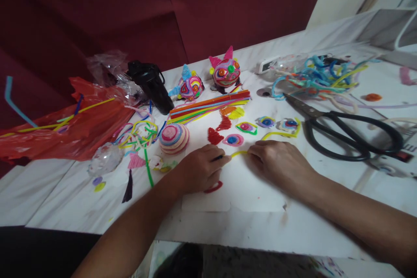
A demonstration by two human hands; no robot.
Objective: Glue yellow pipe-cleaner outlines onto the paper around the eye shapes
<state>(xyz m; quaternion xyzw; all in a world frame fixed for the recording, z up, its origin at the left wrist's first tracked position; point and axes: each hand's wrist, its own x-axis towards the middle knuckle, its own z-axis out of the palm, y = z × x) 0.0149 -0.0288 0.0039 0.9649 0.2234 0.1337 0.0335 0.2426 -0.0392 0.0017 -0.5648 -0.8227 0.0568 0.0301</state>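
Note:
A yellow pipe cleaner (239, 153) runs between my two hands just above a white paper sheet (241, 195). The fingers of my left hand (203, 167) are closed on its left end, where a small dark piece also shows. My right hand (282, 158) pinches it further right, and a bent yellow length (280, 134) shows beyond that hand. Just past my fingers lie several coiled eye shapes, among them a pink one with a blue centre (232, 140) and a green-edged one (246, 127). Red fuzzy pieces (215, 136) lie near my left hand. A curved red piece (214, 187) is partly under it.
Large black-handled scissors (355, 132) lie to the right, below a tangle of pipe cleaners (325, 76). Behind are a striped ball (174, 139), a pipe cleaner bundle (208, 106), two decorated heads (226, 71) and a black bottle (151, 87). Red plastic (97, 130) covers the left.

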